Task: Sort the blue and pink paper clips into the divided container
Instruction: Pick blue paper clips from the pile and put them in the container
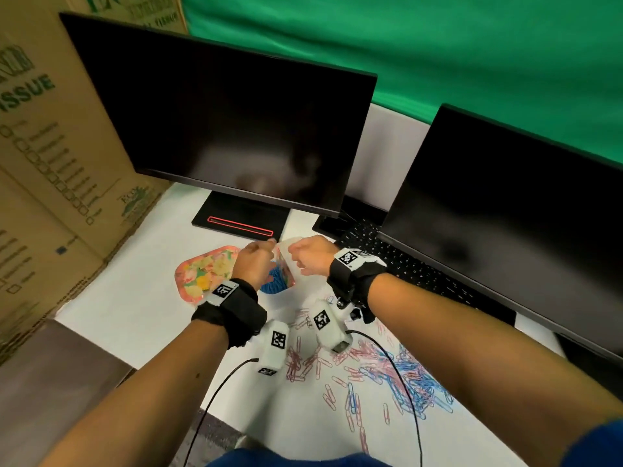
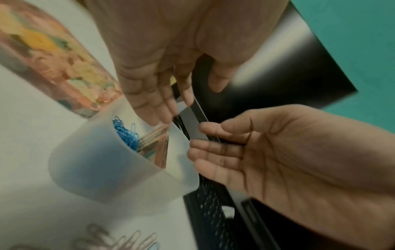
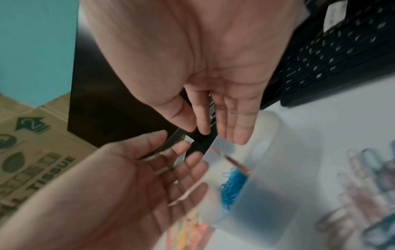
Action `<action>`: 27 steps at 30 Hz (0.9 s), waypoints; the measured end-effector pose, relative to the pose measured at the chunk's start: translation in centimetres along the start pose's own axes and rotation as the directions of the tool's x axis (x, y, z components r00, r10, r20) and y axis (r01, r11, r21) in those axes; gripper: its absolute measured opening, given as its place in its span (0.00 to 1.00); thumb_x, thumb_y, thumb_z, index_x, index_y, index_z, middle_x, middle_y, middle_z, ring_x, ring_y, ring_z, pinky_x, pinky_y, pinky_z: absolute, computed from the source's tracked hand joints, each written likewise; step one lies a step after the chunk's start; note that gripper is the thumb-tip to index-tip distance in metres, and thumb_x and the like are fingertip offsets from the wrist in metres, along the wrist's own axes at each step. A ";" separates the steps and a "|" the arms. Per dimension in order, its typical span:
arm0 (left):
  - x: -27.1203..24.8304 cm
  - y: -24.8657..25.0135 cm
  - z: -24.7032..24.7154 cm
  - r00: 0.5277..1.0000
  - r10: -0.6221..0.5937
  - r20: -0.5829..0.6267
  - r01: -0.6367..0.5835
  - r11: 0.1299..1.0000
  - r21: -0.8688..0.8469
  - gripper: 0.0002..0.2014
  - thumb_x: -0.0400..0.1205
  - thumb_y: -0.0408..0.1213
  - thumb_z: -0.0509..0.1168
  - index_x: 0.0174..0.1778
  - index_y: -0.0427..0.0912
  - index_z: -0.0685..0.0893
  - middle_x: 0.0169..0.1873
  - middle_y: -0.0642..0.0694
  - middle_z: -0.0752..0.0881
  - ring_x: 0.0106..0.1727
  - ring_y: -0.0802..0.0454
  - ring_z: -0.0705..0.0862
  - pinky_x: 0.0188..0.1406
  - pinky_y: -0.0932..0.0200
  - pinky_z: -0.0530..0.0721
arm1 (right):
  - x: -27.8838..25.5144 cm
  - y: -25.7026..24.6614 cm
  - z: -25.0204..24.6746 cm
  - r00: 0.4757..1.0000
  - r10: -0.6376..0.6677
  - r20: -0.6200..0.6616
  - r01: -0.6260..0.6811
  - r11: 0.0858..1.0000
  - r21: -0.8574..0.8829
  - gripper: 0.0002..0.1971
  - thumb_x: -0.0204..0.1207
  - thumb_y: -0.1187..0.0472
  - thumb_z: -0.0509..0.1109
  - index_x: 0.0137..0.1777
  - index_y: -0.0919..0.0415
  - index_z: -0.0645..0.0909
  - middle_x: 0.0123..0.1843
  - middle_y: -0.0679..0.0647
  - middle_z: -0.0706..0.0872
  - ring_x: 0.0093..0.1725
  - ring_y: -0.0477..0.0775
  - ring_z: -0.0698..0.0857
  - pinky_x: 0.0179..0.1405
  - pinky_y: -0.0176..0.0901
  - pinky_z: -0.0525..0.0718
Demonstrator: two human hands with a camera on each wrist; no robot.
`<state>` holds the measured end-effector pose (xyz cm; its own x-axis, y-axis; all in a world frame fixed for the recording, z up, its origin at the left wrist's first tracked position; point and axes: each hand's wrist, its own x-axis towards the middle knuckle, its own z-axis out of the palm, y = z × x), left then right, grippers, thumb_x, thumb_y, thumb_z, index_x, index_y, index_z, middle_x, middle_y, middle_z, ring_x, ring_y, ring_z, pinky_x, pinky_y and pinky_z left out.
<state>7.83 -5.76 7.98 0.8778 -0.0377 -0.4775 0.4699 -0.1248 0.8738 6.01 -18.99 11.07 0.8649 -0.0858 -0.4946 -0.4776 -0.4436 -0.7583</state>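
Note:
A translucent divided container (image 1: 286,246) stands on the white table between my two hands. One compartment holds blue paper clips (image 2: 126,133), and the one beside it holds pinkish clips (image 2: 153,142). My left hand (image 1: 256,261) hovers over the container's left side with its fingers (image 2: 149,108) straight and nothing in them. My right hand (image 1: 306,257) is at the container's right rim, fingers (image 2: 213,148) relaxed and empty. Loose pink clips (image 1: 303,358) and blue clips (image 1: 411,375) lie scattered on the table nearer me.
A floral tray (image 1: 205,271) sits left of the container. Two dark monitors (image 1: 229,129) stand behind, with a black keyboard (image 1: 404,264) at the right. Cardboard boxes (image 1: 40,163) wall off the left. Cables (image 1: 215,392) trail from my wrist cameras.

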 end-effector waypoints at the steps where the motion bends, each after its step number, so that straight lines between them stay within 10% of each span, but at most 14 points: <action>1: -0.8 -0.3 0.3 0.994 0.106 0.030 -0.108 0.991 0.085 0.05 0.83 0.41 0.62 0.48 0.50 0.83 0.55 0.43 0.86 0.55 0.43 0.84 0.56 0.48 0.84 | -0.7 1.0 -0.5 0.999 -0.026 -0.027 0.026 1.000 -0.010 0.13 0.79 0.67 0.63 0.60 0.64 0.84 0.45 0.54 0.83 0.42 0.53 0.81 0.46 0.45 0.85; 6: -5.6 -3.5 3.4 0.782 0.350 0.515 -0.595 0.665 0.452 0.06 0.76 0.33 0.67 0.39 0.50 0.85 0.39 0.52 0.88 0.40 0.49 0.86 0.45 0.57 0.85 | -5.5 9.1 -2.9 0.992 -0.064 -0.107 0.029 0.952 -0.306 0.11 0.73 0.65 0.67 0.46 0.53 0.89 0.37 0.44 0.86 0.36 0.44 0.82 0.38 0.33 0.79; 10: -8.6 -6.7 6.7 0.540 0.173 0.824 -0.837 0.214 0.503 0.09 0.77 0.38 0.63 0.48 0.55 0.86 0.49 0.53 0.85 0.48 0.50 0.84 0.49 0.59 0.83 | -9.2 15.7 -4.0 0.990 0.032 -0.134 -0.083 0.916 -0.393 0.12 0.73 0.64 0.64 0.44 0.52 0.89 0.45 0.49 0.91 0.42 0.49 0.87 0.41 0.31 0.80; 16: -10.4 -11.3 9.3 0.360 -0.065 0.931 -0.933 -0.039 0.358 0.11 0.80 0.35 0.60 0.53 0.49 0.85 0.61 0.50 0.82 0.62 0.45 0.80 0.57 0.52 0.81 | -12.5 20.7 -3.0 0.997 0.013 -0.070 -0.050 0.821 -0.568 0.13 0.71 0.58 0.62 0.49 0.50 0.87 0.52 0.51 0.89 0.53 0.55 0.86 0.51 0.43 0.84; 27: -10.0 -13.3 8.8 0.517 -0.089 0.852 -0.854 -0.133 0.504 0.12 0.83 0.39 0.58 0.56 0.43 0.83 0.56 0.42 0.82 0.59 0.41 0.80 0.53 0.50 0.79 | -13.2 23.1 -0.4 0.998 -0.046 -0.031 0.009 0.691 -0.722 0.13 0.81 0.58 0.59 0.57 0.61 0.82 0.60 0.59 0.81 0.59 0.62 0.82 0.56 0.49 0.82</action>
<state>-8.05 -12.44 0.31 0.3326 -0.8526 -0.4031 -0.8585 -0.4507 0.2448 -16.38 -28.47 0.29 0.8903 -0.0934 -0.4458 -0.2110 -0.9519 -0.2221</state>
